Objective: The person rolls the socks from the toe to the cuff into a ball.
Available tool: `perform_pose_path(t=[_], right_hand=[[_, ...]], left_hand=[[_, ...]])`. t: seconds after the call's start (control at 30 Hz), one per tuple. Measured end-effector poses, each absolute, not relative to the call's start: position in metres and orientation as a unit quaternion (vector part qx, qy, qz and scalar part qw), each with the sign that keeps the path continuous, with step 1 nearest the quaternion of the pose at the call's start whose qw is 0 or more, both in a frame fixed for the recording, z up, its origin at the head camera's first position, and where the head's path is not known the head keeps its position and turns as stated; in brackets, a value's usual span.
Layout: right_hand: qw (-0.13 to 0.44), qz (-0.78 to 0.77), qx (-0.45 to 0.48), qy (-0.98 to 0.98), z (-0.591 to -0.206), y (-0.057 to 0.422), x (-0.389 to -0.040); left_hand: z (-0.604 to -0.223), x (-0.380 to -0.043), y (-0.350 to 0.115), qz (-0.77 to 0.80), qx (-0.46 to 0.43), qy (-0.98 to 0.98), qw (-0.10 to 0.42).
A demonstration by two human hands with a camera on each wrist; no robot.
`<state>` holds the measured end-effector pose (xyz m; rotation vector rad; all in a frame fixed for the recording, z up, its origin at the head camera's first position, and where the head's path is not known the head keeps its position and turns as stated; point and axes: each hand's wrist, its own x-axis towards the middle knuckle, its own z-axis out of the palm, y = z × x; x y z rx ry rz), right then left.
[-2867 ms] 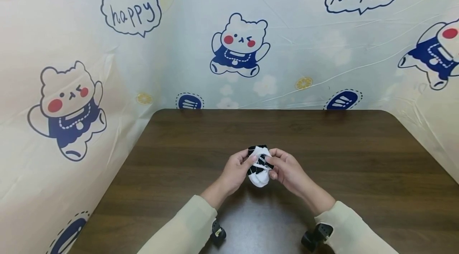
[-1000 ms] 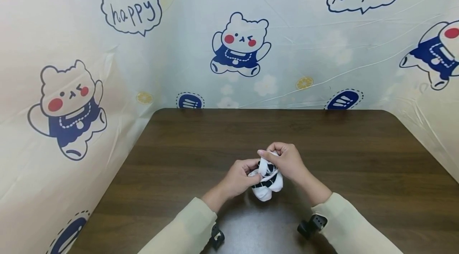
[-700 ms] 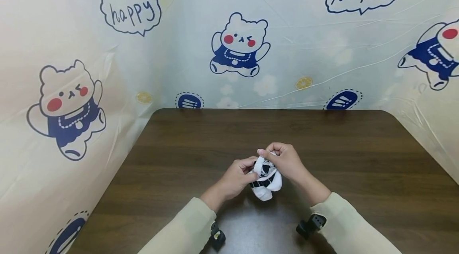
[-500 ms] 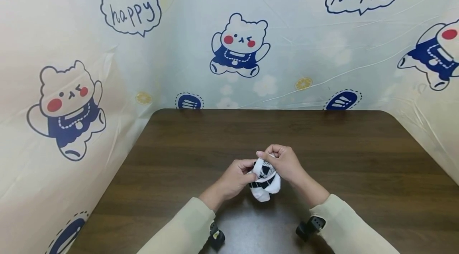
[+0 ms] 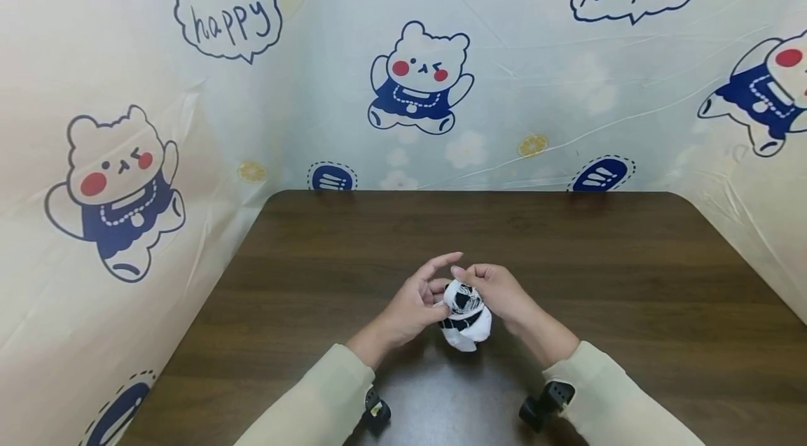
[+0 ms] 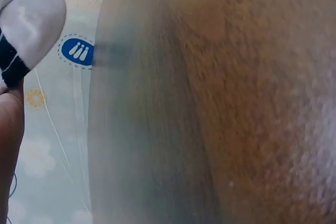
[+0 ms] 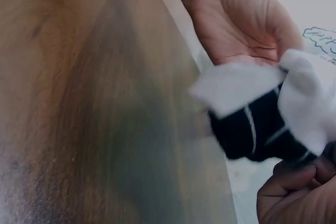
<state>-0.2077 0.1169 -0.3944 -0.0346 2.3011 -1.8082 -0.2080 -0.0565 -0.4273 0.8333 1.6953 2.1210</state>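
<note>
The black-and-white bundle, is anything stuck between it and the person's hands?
No, nothing visible stands between them. In the head view, the left hand holds the left side of the black-and-white bundle, and the right hand pinches its top.

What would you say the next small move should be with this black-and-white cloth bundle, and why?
Probably lower the left hand's raised index finger onto the cloth bundle to steady it. In the head view that finger points clear of the cloth while the left thumb lies against its side, and the right hand grips near its top, so a firmer hold would likely help.
</note>
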Motion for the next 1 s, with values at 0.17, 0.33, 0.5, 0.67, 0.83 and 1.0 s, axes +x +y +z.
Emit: perform_pose_path(t=[0.17,0.33,0.5,0.67,0.83,1.0], right_hand=[[0.143,-0.624,-0.005,0.768,-0.393,0.120,-0.209],[0.173,-0.628,-0.002,0.759,-0.397,0.123,-0.211],[0.226,-0.665,-0.036,0.711,-0.398,0.130,-0.212],[0.291,-0.701,-0.071,0.647,-0.397,0.139,-0.215],[0.333,-0.747,-0.128,0.561,-0.395,0.151,-0.216],[0.362,-0.771,-0.160,0.500,-0.393,0.159,-0.215]], left_hand=[[-0.427,-0.207,-0.057,0.704,0.320,0.618,0.140],[-0.425,-0.204,-0.056,0.692,0.310,0.641,0.118],[-0.427,-0.204,-0.053,0.699,0.297,0.644,0.094],[-0.427,-0.204,-0.052,0.716,0.289,0.632,0.068],[-0.425,-0.203,-0.053,0.740,0.257,0.618,0.068],[-0.426,-0.204,-0.053,0.772,0.221,0.594,0.050]])
